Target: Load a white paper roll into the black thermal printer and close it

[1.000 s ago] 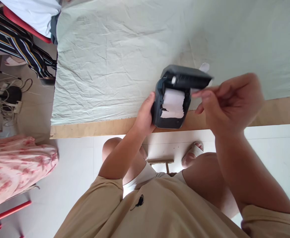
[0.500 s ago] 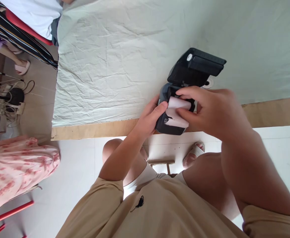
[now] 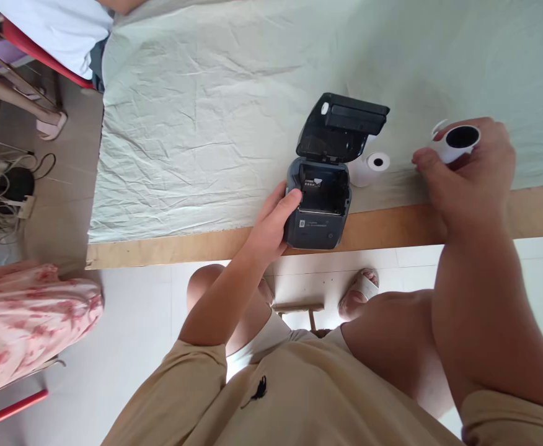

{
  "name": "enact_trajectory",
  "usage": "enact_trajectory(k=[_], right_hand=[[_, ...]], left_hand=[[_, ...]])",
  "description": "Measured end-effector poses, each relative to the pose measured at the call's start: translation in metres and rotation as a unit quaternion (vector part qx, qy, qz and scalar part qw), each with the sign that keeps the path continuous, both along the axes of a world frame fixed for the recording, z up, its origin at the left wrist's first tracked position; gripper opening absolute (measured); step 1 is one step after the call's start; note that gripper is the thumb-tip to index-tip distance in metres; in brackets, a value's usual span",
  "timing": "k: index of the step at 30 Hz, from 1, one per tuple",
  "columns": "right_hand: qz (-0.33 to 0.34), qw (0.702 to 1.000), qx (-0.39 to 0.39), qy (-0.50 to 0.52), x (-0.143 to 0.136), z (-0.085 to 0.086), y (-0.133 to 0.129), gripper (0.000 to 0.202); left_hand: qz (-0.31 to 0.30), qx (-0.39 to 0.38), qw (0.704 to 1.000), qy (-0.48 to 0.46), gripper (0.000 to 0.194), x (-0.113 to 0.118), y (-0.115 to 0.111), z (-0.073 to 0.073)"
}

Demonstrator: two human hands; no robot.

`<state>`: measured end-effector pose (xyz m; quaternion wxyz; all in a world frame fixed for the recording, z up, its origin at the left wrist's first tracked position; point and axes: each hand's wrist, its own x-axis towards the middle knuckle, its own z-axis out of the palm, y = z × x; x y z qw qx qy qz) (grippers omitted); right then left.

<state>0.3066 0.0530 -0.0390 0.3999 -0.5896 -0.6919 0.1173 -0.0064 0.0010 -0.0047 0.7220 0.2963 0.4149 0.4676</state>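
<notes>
A dark portable label printer (image 3: 315, 232) is gripped at its left side by my left hand (image 3: 271, 223), thumb over the rim of the paper bay. Its lid (image 3: 336, 133) stands flipped up, and the bay shows no roll inside. To the right, my right hand (image 3: 476, 167) is closed around a white paper roll (image 3: 449, 150) with a wide dark core, held over the cloth. Between the printer and that hand, a second white paper roll (image 3: 362, 171) with a small core lies on the table, partly behind the lid.
A pale green cloth (image 3: 197, 124) covers the table, whose bare wooden edge (image 3: 173, 248) faces me. At the upper left are another person's white clothing (image 3: 67, 28) and a red chair. Tangled cables (image 3: 2, 192) and pink patterned fabric (image 3: 34, 328) are at the left.
My right hand has lifted the paper roll out of the printer and carried it to the right. The printer has shifted slightly left in my left hand, uncovering the second roll.
</notes>
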Motion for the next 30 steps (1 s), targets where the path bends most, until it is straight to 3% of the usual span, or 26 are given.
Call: enact_trajectory(k=[3, 5, 9, 12, 18, 21, 25, 30], right_hand=[[-0.098, 0.992, -0.071, -0.027, -0.003, 0.007, -0.003, 0.033], [-0.105, 0.989, -0.088, -0.051, -0.012, 0.019, -0.008, 0.046], [-0.054, 0.992, 0.055, -0.098, -0.041, 0.036, -0.023, 0.039], [0.031, 0.993, 0.07, -0.085, -0.064, 0.029, -0.024, 0.045], [0.065, 0.997, -0.033, -0.035, -0.075, 0.003, -0.011, 0.05], [0.085, 0.995, -0.057, -0.017, -0.071, 0.004, -0.014, 0.057], [0.067, 0.996, -0.033, -0.049, -0.068, 0.008, -0.021, 0.042], [0.076, 0.995, -0.057, -0.014, -0.068, 0.006, -0.025, 0.059]], left_hand=[[-0.003, 0.005, 1.0, -0.004, 0.057, 0.0, 0.001, -0.002], [-0.006, 0.009, 1.0, -0.004, 0.056, -0.001, 0.001, -0.004], [-0.007, 0.014, 1.0, 0.0, 0.056, -0.001, 0.001, -0.006], [-0.007, 0.015, 1.0, 0.004, 0.057, -0.001, 0.0, -0.006], [-0.005, 0.011, 1.0, 0.0, 0.052, 0.0, 0.0, -0.003], [-0.006, 0.009, 1.0, -0.002, 0.052, 0.0, 0.0, -0.003], [-0.003, 0.003, 1.0, -0.001, 0.052, 0.0, -0.001, -0.002], [-0.002, -0.001, 1.0, 0.005, 0.054, 0.0, -0.001, -0.002]])
